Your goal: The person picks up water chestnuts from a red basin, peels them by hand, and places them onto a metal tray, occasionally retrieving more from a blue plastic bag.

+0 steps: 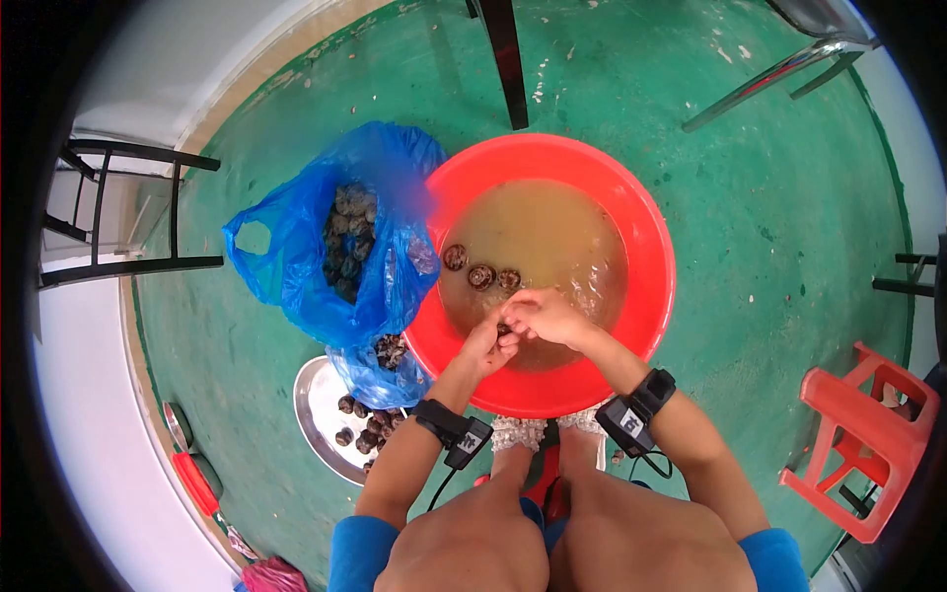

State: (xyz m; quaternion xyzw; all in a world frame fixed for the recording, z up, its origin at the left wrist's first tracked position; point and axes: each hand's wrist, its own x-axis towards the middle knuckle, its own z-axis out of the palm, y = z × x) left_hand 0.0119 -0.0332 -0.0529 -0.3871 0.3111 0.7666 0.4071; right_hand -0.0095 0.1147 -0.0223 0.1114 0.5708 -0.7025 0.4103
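Over the near part of a red plastic basin point(655, 237) my two hands meet. My left hand point(483, 345) is closed around a small dark round lump point(504, 330), partly hidden by the fingers. The fingers of my right hand point(548, 318) are bent in against the same lump from the other side. Murky brown water point(533, 222) fills the basin's bottom. At its left side several dark brown, pale-speckled round lumps point(481, 276) show at the surface.
Left of the basin, a blue plastic bag point(296, 261) holds many similar lumps. A metal tray point(312, 419) with several more lies below it, partly under a second blue bag point(360, 380). A red stool point(858, 414) stands at right, a black table leg point(505, 69) beyond the basin.
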